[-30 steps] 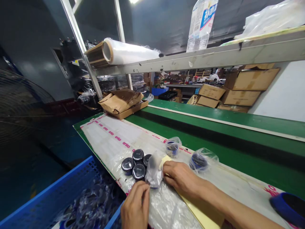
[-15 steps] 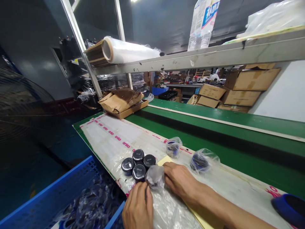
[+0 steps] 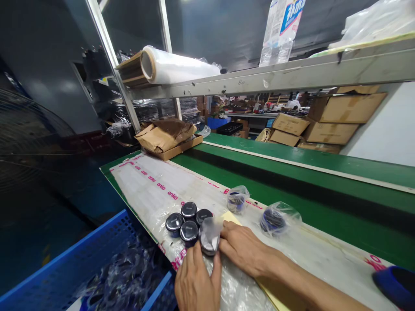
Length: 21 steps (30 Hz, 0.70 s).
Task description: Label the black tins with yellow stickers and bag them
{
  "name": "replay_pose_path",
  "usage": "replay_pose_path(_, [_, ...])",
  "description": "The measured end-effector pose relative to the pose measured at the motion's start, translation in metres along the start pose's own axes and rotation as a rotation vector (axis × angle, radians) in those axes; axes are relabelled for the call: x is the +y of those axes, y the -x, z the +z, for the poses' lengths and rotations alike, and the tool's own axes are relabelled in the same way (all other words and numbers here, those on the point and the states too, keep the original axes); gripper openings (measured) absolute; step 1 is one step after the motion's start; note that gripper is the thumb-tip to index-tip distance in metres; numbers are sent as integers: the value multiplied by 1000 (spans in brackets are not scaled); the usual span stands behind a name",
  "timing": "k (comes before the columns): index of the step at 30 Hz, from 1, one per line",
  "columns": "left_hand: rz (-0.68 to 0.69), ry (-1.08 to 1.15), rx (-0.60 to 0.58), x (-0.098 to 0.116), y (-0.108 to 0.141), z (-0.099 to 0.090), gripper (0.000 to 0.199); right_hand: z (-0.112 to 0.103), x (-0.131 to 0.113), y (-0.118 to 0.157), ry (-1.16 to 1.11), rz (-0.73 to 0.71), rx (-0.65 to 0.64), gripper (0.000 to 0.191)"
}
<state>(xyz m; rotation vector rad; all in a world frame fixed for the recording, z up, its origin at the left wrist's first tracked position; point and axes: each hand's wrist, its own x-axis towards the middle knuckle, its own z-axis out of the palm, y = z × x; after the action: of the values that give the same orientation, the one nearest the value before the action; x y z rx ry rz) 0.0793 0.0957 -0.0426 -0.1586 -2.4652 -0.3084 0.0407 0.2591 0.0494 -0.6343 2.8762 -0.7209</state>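
Note:
Several round black-topped items (image 3: pixel 189 231) stand in a cluster on the plastic-covered table. At the right of the cluster is one more round item (image 3: pixel 209 242), partly covered by a clear bag. My left hand (image 3: pixel 198 278) is at its near side, thumb and fingers around its near edge. From the right, my right hand (image 3: pixel 241 246) pinches the bag at the item's side, over a yellow sheet (image 3: pixel 231 218). Two blue items in clear bags, one (image 3: pixel 236 201) behind my right hand and another (image 3: pixel 272 221) farther right, sit on the table.
A blue crate (image 3: pixel 69 263) with many bagged items stands at the lower left. A brown carton (image 3: pixel 168 138) lies at the table's far end. Overhead, a shelf (image 3: pixel 240 83) carries a plastic roll (image 3: pixel 181 67) and a bottle (image 3: pixel 280 34). At the right edge is a blue object (image 3: pixel 394 283).
My left hand has moved slightly right and up, its thumb now at the bagged item. That item stands more upright and its dark top shows more. The view has shifted slightly.

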Motion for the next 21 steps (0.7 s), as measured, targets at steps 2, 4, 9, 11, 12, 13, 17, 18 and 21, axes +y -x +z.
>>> replay_pose_path(2, [-10, -22, -69, 2, -2, -3, 32, 1, -2, 1, 72, 37, 8, 27])
replay_pose_path(4, [-11, -32, -147, 2, -4, -4, 30, 1, -3, 3, 151, 56, 7, 29])
replay_pose_path(9, [-22, 15, -222, -1, -9, -4, 23, -3, -2, 8, 169, -12, -35, 36])
replay_pose_path(11, [-41, 81, -229, -3, -13, -7, 20, -6, -1, 12, 137, -27, -24, 38])
replay_pose_path(12, [-72, 123, -240, -3, -15, -10, 19, -8, -1, 14, 112, -40, -19, 38])
replay_pose_path(13, [-116, 173, -258, -3, -18, -14, 19, -11, -1, 17, 85, -64, -16, 37])
replay_pose_path(17, [-302, 499, -434, -7, -28, -35, 33, -20, -3, 35, 23, -148, 21, 21])
replay_pose_path(18, [-356, 602, -489, -9, -29, -40, 38, -21, -4, 40, 19, -147, 39, 18])
replay_pose_path(21, [-495, 827, -632, -13, -30, -49, 50, -18, -2, 51, -61, -129, 116, 25])
